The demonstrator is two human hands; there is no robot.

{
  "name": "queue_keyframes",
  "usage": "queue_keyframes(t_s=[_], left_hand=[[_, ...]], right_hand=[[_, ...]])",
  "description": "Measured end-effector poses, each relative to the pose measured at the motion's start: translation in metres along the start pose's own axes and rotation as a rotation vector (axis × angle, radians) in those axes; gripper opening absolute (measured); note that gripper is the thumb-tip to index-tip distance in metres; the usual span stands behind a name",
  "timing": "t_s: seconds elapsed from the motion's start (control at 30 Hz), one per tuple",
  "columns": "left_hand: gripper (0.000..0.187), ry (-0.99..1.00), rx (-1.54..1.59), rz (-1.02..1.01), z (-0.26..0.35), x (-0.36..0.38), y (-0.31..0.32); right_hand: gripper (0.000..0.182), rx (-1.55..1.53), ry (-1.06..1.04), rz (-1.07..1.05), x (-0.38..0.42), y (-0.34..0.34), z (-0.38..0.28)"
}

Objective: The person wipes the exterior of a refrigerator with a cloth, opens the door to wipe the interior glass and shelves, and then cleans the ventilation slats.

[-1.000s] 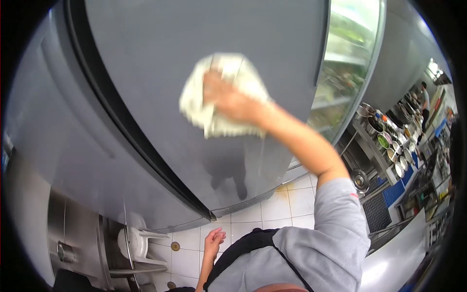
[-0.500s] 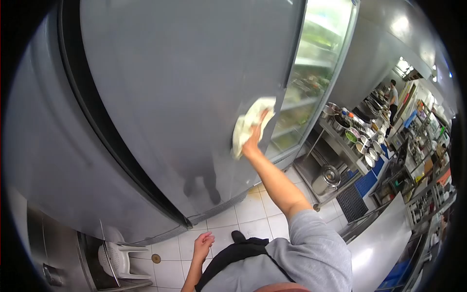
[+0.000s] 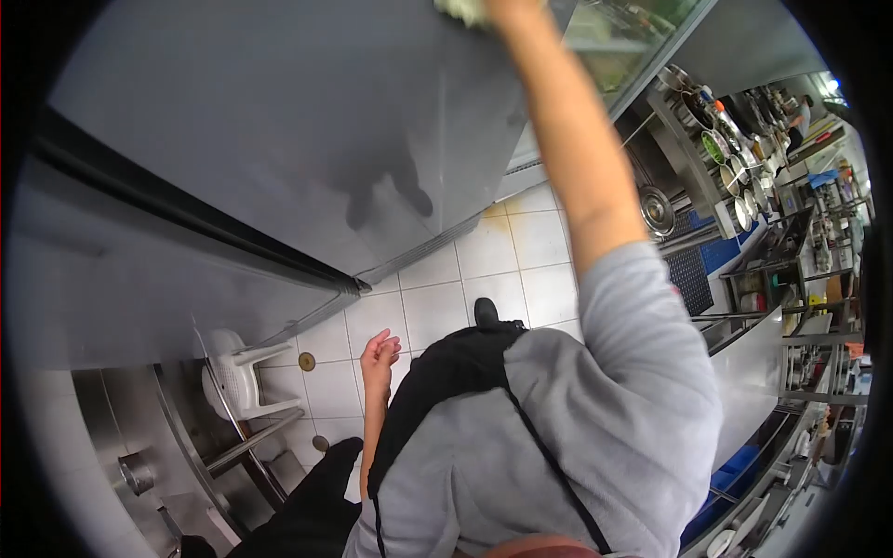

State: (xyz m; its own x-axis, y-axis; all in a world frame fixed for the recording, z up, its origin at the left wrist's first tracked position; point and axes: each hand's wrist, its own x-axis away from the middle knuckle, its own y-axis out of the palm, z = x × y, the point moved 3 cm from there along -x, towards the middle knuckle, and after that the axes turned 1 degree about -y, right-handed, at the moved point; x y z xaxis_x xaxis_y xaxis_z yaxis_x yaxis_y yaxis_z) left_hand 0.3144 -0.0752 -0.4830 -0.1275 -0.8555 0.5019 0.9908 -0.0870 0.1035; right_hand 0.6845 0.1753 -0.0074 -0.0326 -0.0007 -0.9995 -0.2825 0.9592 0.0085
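Observation:
At the top edge of the head view, my right hand (image 3: 514,11) is on a pale cloth (image 3: 462,9) against the grey door of a tall fridge (image 3: 307,102). Most of the cloth and the fingers are cut off by the frame. My right arm is stretched up across the view. My left hand (image 3: 379,358) hangs low by my black apron (image 3: 446,367), over the tiled floor. Its fingers are loosely bent and apart, with nothing in them.
A glass-door fridge (image 3: 633,37) stands right of the grey door. Beyond it, a steel table (image 3: 684,139) bears pots and bowls. A white plastic chair (image 3: 244,377) is at lower left, beside a steel bench (image 3: 121,409). Another person (image 3: 800,121) stands far back at right.
The view has tilted down, so the fridge and cloth sit higher in the frame. My right hand, still with the cloth, is now at the top edge. My left hand remains low.

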Motion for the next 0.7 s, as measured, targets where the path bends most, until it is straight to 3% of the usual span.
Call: queue_keyframes(t_s=[0.07, 0.1, 0.13, 0.17, 0.2, 0.23, 0.33, 0.37, 0.4, 0.43, 0.5, 0.6, 0.67, 0.7], left_hand=[[0.034, -0.019, 0.028, 0.042, -0.003, 0.0, 0.004], [0.034, -0.023, -0.017, 0.047, -0.006, 0.001, 0.007], [0.034, -0.033, -0.037, 0.038, -0.01, 0.002, 0.012], [0.035, -0.04, -0.065, 0.029, -0.014, 0.001, 0.014], [0.035, -0.048, -0.098, 0.021, -0.015, 0.001, 0.012], [0.034, -0.029, -0.161, 0.011, -0.013, 0.002, 0.01], [0.034, 0.017, -0.327, -0.033, -0.008, -0.004, 0.013], [0.033, 0.024, -0.332, -0.02, -0.002, -0.006, 0.015], [0.034, 0.042, -0.334, -0.012, 0.001, -0.01, 0.015], [0.034, 0.06, -0.339, -0.006, 0.004, -0.015, 0.014], [0.034, 0.061, -0.334, -0.001, 0.01, -0.014, 0.016], [0.034, 0.054, -0.353, -0.007, 0.028, -0.012, 0.028], [0.034, 0.097, -0.428, -0.001, 0.032, -0.013, 0.031], [0.034, 0.093, -0.436, 0.009, 0.038, -0.009, 0.035]], right_hand=[[0.071, 0.031, 0.107, -0.039, 0.115, -0.002, 0.007], [0.072, -0.023, 0.258, -0.069, 0.18, 0.002, 0.01], [0.072, -0.38, 0.567, 0.163, 0.254, 0.012, 0.013], [0.075, -0.241, 0.803, 0.198, 0.331, 0.018, 0.021], [0.07, -0.223, 1.206, 0.189, 0.391, 0.024, 0.028], [0.066, 0.213, 1.083, 0.03, 0.393, 0.02, 0.026], [0.064, -0.479, 1.786, 0.418, 0.362, 0.02, 0.039], [0.063, -0.449, 1.627, 0.294, 0.327, 0.018, 0.045], [0.063, -0.27, 1.282, 0.113, 0.282, 0.013, 0.049], [0.063, -0.143, 0.971, 0.04, 0.235, 0.008, 0.049], [0.063, -0.025, 0.571, 0.043, 0.155, 0.0, 0.047], [0.063, 0.065, 0.404, 0.105, 0.148, 0.001, 0.062], [0.063, 0.082, 0.511, 0.151, 0.227, 0.009, 0.064], [0.063, 0.062, 0.664, 0.153, 0.273, 0.009, 0.056]])
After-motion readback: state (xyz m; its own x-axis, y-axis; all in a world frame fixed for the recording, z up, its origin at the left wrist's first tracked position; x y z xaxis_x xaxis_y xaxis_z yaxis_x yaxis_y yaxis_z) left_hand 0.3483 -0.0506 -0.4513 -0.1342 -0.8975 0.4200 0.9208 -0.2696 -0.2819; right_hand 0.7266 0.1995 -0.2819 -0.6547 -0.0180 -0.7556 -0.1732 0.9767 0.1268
